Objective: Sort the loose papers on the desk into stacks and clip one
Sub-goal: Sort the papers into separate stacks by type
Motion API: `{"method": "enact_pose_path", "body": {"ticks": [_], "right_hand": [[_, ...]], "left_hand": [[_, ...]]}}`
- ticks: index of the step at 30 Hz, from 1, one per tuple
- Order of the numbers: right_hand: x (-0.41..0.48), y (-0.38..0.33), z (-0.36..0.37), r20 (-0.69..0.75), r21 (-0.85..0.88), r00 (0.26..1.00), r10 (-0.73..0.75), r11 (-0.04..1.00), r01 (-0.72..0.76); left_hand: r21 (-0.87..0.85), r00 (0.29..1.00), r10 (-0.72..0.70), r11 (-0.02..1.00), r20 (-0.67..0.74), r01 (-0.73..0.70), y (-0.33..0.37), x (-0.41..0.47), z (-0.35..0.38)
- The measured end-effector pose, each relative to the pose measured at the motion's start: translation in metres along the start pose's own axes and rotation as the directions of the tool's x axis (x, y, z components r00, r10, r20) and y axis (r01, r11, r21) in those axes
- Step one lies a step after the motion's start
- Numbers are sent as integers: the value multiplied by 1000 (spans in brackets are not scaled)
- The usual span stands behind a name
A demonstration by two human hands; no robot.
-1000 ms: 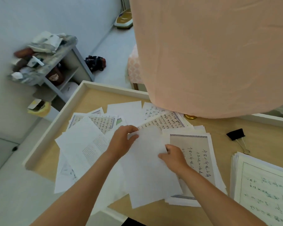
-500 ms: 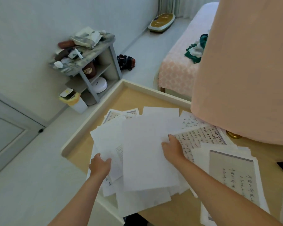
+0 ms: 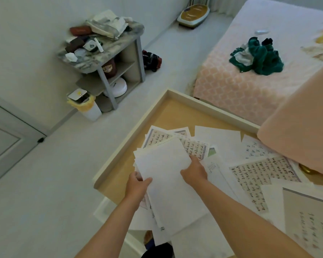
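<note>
A bundle of white sheets (image 3: 166,175) lies fanned over the near left part of the wooden desk (image 3: 168,112). My left hand (image 3: 137,185) grips its left edge, thumb on top. My right hand (image 3: 194,172) holds the right edge of the top sheet. Under and beyond the bundle lie several loose sheets with handwritten columns (image 3: 194,148). More written pages (image 3: 261,175) spread to the right, and a bordered beige page (image 3: 313,220) sits at the near right. No clip is in view.
The desk has a raised pale rim (image 3: 131,138) along its left and far sides. A peach lampshade (image 3: 302,135) hangs over the desk's right, with a brass base (image 3: 308,170) below. Beyond are a bed (image 3: 259,75), a cluttered side table (image 3: 103,47) and a small bin (image 3: 84,105).
My view has swung left and the binder clip has left the frame. My hands have gathered the white sheets into a tighter bundle, the left hand now gripping its edge, the right hand nearer the top.
</note>
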State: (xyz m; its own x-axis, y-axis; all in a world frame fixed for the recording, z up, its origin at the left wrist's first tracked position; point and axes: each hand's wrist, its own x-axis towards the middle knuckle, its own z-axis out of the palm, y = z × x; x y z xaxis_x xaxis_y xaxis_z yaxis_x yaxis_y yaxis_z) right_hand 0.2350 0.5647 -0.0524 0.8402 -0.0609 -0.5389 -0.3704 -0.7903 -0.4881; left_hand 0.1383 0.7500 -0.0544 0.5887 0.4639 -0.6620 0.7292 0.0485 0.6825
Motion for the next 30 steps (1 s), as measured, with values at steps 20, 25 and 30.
{"method": "enact_pose_path", "body": {"ticks": [20, 25, 30], "right_hand": [[-56, 124, -68, -5, 282, 988, 155, 948, -148], [-66, 114, -37, 85, 230, 986, 142, 960, -158], [-67, 115, -34, 186, 247, 968, 168, 946, -212]], "left_hand": [[701, 947, 253, 638, 200, -319, -8, -10, 31], [628, 945, 192, 710, 264, -320, -14, -28, 41], [291, 953, 158, 928, 260, -233, -24, -50, 52]]}}
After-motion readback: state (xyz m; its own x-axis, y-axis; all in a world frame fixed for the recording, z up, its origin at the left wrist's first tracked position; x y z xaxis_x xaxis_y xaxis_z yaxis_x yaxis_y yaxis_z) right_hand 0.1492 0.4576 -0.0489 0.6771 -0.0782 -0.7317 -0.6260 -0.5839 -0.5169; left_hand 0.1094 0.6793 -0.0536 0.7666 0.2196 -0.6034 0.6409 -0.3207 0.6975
